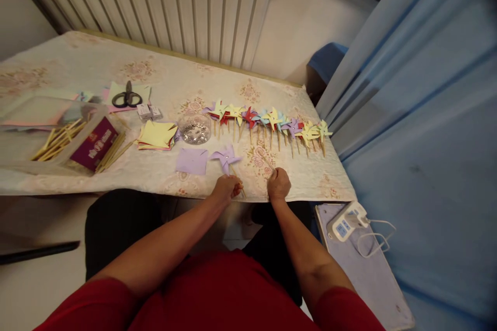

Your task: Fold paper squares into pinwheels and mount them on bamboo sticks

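Note:
My left hand [228, 186] is closed around the wooden stick of a light purple paper pinwheel [225, 158] near the table's front edge. To its right, my right hand [279, 184] makes a fist, with a thin pale stick-like thing [268, 164] poking out above it; its kind I cannot make out. Left of the pinwheel lies a purple paper square [191, 161] with cut corners. Behind it stands a clear round dish [195, 129] of small shiny pieces. A row of finished-looking pinwheels [272, 120] in yellow, red, blue and purple lies behind my hands.
On the left are a stack of coloured paper squares [157, 135], small boxes [149, 112], black scissors [128, 97] and a plastic container [87, 129] with wooden sticks. A power strip [347, 222] rests on a low surface at right, beside a blue curtain [419, 129].

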`<action>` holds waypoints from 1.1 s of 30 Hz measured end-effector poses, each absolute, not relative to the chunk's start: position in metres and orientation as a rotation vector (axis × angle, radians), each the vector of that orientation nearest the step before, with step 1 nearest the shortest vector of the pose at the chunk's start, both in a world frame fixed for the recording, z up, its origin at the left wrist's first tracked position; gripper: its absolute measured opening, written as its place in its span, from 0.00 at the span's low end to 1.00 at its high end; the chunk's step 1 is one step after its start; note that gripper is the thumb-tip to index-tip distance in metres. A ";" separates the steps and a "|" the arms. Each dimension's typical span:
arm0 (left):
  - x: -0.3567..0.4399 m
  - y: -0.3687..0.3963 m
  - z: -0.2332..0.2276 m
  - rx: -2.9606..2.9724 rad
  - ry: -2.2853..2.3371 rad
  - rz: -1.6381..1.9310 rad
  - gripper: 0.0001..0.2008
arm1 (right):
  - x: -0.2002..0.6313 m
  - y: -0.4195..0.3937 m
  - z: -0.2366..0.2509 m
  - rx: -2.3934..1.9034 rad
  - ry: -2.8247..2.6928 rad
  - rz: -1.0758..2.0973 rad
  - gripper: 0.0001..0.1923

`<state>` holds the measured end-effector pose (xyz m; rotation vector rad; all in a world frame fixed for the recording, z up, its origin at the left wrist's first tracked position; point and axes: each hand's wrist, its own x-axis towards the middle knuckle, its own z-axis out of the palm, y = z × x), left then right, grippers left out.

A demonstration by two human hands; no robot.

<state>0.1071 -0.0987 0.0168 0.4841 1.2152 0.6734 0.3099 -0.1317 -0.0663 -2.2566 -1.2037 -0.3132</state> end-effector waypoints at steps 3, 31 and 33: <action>0.117 -0.100 0.015 0.410 1.223 0.708 0.09 | 0.311 -0.132 -0.067 -2.256 -1.195 -0.296 0.14; 0.090 -0.121 -0.016 1.597 1.167 0.629 0.06 | 0.312 -0.135 -0.065 -2.189 -1.157 -0.219 0.14; 0.078 -0.121 -0.018 1.807 1.158 0.621 0.06 | 0.312 -0.136 -0.063 -2.145 -1.125 -0.140 0.13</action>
